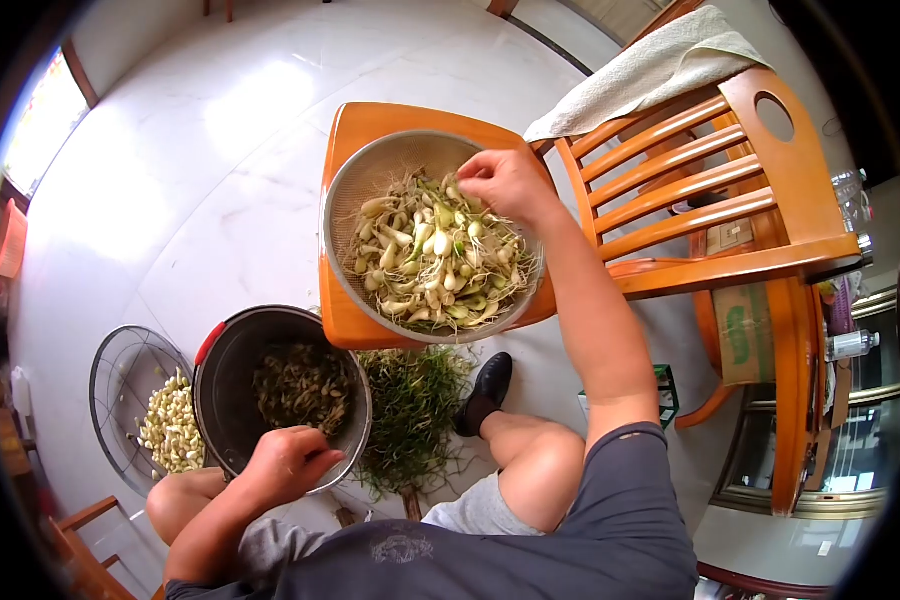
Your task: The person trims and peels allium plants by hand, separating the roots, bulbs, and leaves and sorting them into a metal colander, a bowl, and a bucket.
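A metal mesh colander (pixel 346 215) sits on the seat of an orange wooden chair, heaped with small onion bulbs (pixel 440 243) with roots and short stems. My right hand (pixel 510 185) is over its far right rim, thumb and fingers pinched together at the edge of the heap; what lies between them is hidden. Lower left, my left hand (pixel 288 462) hangs over the near rim of a dark pot (pixel 232 375), fingers curled closed. Anything in that grip is too small to make out. Brownish peelings (pixel 305 388) lie inside the pot.
Left of the pot, a wire basket (pixel 110 370) holds peeled white bulbs (pixel 173 425). Cut green stalks (pixel 410 415) are piled on the floor between the pot and my shoe (pixel 492 385). A towel (pixel 650 70) drapes over the chair's slatted back (pixel 670 185).
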`<move>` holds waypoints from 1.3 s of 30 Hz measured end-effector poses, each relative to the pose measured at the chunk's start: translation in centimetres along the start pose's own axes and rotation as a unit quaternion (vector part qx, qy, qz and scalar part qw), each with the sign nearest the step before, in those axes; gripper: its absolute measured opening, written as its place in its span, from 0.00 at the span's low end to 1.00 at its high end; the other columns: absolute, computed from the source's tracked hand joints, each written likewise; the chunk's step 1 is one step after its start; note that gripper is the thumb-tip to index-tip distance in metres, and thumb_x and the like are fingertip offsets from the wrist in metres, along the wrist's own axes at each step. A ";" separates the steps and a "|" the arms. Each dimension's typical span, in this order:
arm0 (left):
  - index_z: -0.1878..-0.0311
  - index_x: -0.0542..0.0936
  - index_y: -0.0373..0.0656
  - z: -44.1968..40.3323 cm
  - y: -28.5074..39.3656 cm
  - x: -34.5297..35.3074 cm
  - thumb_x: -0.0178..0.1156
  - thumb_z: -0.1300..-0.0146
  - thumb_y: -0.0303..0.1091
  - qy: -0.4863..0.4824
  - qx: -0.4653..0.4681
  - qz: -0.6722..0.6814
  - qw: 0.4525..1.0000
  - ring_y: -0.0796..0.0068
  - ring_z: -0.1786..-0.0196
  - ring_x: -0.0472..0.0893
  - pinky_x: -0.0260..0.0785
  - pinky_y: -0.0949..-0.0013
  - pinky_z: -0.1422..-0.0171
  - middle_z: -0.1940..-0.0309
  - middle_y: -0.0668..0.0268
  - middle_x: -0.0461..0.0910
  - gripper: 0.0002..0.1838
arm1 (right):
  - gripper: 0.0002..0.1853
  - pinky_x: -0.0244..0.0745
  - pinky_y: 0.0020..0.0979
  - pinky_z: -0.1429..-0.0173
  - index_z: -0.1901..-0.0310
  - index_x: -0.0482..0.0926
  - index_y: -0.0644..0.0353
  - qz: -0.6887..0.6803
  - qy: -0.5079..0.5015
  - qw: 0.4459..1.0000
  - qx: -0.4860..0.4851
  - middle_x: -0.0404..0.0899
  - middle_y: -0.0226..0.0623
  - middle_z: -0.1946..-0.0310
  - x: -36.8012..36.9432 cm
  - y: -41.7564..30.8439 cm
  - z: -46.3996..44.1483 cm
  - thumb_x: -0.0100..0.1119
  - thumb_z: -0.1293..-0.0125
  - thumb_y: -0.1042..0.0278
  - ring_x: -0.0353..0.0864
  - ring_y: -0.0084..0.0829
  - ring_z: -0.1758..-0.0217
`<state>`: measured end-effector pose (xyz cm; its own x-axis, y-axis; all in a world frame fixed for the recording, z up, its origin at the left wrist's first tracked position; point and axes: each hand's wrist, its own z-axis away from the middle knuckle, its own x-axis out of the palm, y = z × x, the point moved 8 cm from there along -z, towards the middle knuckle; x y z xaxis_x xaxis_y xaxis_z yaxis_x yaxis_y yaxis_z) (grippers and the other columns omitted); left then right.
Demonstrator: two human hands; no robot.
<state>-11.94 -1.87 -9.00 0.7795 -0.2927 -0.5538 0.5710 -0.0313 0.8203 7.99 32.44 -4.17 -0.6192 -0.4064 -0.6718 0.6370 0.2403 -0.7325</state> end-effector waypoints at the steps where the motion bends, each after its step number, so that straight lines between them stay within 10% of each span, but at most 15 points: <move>1: 0.76 0.79 0.36 0.3 -1.4 -0.3 0.69 0.48 0.30 0.001 -0.044 -0.001 0.999 0.62 0.78 0.76 0.67 0.63 0.73 0.81 0.57 0.75 0.10 | 0.14 0.78 0.32 0.50 0.54 0.83 0.58 0.053 -0.043 0.996 0.054 0.84 0.41 0.56 0.9 0.1 0.3 0.61 0.41 0.68 0.83 0.32 0.55; 10: 0.76 0.77 0.37 -1.8 -3.3 1.6 0.67 0.46 0.35 0.026 0.031 -0.059 0.997 0.54 0.75 0.77 0.69 0.58 0.71 0.80 0.56 0.74 0.13 | 0.11 0.76 0.37 0.49 0.57 0.84 0.56 0.335 -0.080 0.939 -0.008 0.83 0.43 0.58 2.8 -0.3 -0.8 0.57 0.41 0.69 0.82 0.38 0.52; 17: 0.77 0.77 0.38 -1.4 -4.0 1.2 0.67 0.47 0.34 0.040 0.026 -0.079 0.996 0.52 0.74 0.78 0.70 0.56 0.70 0.80 0.56 0.75 0.12 | 0.07 0.70 0.23 0.72 0.64 0.80 0.64 -0.004 0.125 0.992 -0.029 0.78 0.29 0.74 -2.4 2.8 -0.5 0.60 0.37 0.68 0.74 0.17 0.76; 25: 0.78 0.76 0.38 -0.9 -3.4 2.4 0.66 0.46 0.35 0.006 0.031 -0.080 0.996 0.51 0.74 0.77 0.69 0.55 0.70 0.80 0.55 0.74 0.13 | 0.07 0.77 0.36 0.54 0.68 0.85 0.60 0.262 -0.087 0.960 0.051 0.83 0.46 0.68 -1.9 1.7 6.1 0.58 0.48 0.75 0.84 0.41 0.62; 39: 0.78 0.76 0.38 -0.3 -3.7 4.1 0.66 0.46 0.37 -0.031 0.044 -0.103 0.993 0.51 0.73 0.78 0.70 0.55 0.67 0.79 0.56 0.75 0.14 | 0.08 0.78 0.39 0.54 0.67 0.84 0.61 0.413 -0.024 0.900 0.137 0.84 0.48 0.65 -1.5 1.9 7.0 0.56 0.47 0.74 0.84 0.44 0.59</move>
<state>-10.75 -2.68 -14.38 0.6288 -0.3303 -0.7039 0.6902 -0.1799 0.7009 13.35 27.32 -3.73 0.1342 -0.2277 -0.9644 0.9644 0.2537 0.0743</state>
